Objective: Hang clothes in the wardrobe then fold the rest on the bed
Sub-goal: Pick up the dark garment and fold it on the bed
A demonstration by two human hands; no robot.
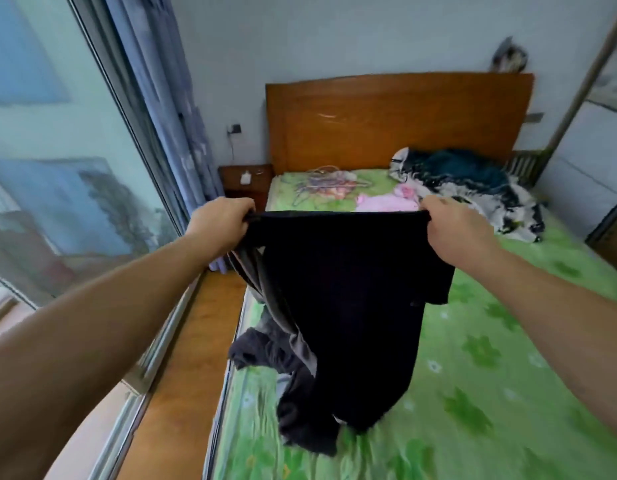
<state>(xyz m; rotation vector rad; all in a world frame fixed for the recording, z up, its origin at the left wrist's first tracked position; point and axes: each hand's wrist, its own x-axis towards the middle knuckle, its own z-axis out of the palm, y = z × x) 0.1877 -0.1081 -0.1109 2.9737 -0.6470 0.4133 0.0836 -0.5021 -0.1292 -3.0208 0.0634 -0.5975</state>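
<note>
I hold a black garment (345, 289) stretched out in the air above the green bed (490, 375). My left hand (220, 223) grips its top left corner and my right hand (456, 230) grips its top right corner. The cloth hangs down and its lower end touches the sheet. A grey garment (265, 348) lies crumpled at the bed's left edge, partly hidden behind the black one. Near the headboard lie a pink garment (383, 202), a dark and white pile of clothes (473, 188) and several hangers (328, 183).
A wooden headboard (397, 119) stands at the far end, with a nightstand (246, 180) to its left. A window (58, 150) and blue curtain (168, 98) run along the left. A wooden ledge (182, 358) borders the bed. A wardrobe's mirrored door (598, 133) stands at the right.
</note>
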